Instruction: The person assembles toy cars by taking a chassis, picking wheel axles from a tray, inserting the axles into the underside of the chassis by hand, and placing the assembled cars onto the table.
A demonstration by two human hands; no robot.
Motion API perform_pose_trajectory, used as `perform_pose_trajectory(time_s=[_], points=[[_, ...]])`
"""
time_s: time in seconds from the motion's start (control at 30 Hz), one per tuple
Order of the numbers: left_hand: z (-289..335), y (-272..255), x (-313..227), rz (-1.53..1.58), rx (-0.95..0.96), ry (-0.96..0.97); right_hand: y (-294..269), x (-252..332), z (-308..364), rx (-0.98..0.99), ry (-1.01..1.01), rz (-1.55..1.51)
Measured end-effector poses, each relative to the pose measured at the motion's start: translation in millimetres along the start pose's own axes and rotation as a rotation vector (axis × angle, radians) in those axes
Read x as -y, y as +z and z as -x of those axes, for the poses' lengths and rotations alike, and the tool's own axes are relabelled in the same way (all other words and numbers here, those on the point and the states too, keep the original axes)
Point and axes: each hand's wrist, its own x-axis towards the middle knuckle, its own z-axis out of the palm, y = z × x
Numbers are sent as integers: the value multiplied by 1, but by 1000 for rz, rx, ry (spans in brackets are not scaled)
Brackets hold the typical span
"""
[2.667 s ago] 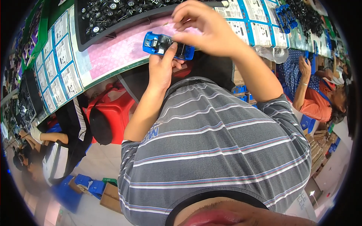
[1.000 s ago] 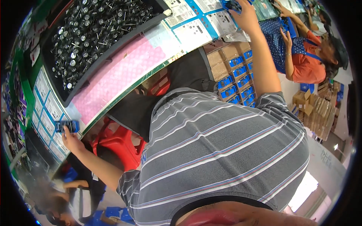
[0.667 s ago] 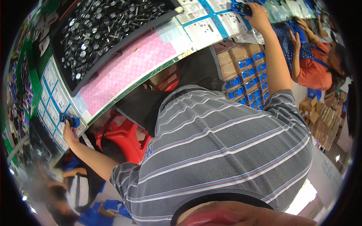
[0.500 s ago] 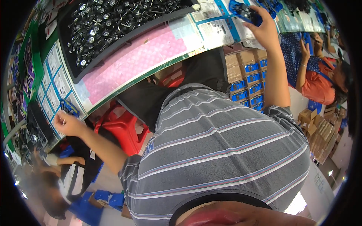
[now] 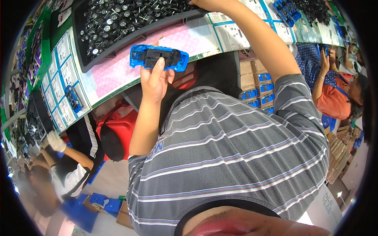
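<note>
My left hand [image 5: 154, 80] is closed around a blue toy car body [image 5: 136, 56], held above the pink padded mat [image 5: 112, 80]. The body's open side faces up, with black parts inside and my thumb pressed on them. My right hand [image 5: 210, 4] reaches to the right end of a black tray [image 5: 88, 65] filled with small black wheels on metal axles [image 5: 114, 17]. The top of the picture cuts that hand off, so what its fingertips hold, if anything, is not visible. Another blue car body [image 5: 73, 98] lies on the table to the left.
More blue car bodies [image 5: 286, 11] and a heap of black parts [image 5: 313, 10] stand at upper right. Below the table edge, a carton holds several blue pieces [image 5: 266, 87]. Beside me is a red stool [image 5: 122, 126]. Co-workers sit left [image 5: 73, 177] and right [image 5: 334, 94].
A blue car body that my right hand held at upper right is now in my left hand, which came in from the left. My right hand has moved left to the tray.
</note>
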Motion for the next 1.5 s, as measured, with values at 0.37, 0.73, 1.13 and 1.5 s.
perform_pose_trajectory(time_s=[0.37, 0.73, 1.13, 1.5], points=[[9, -26, 8, 141, 31, -50, -44, 94, 46, -253, 138, -710], [-1, -5, 9, 113, 68, -99, 0, 137, 88, -109, 170, -722], [8, -14, 13, 97, -25, -83, -23, 54, 2, -202, 221, -524], [17, -13, 14, 40, -56, -95, 30, 12, -21, -463, 306, -273]])
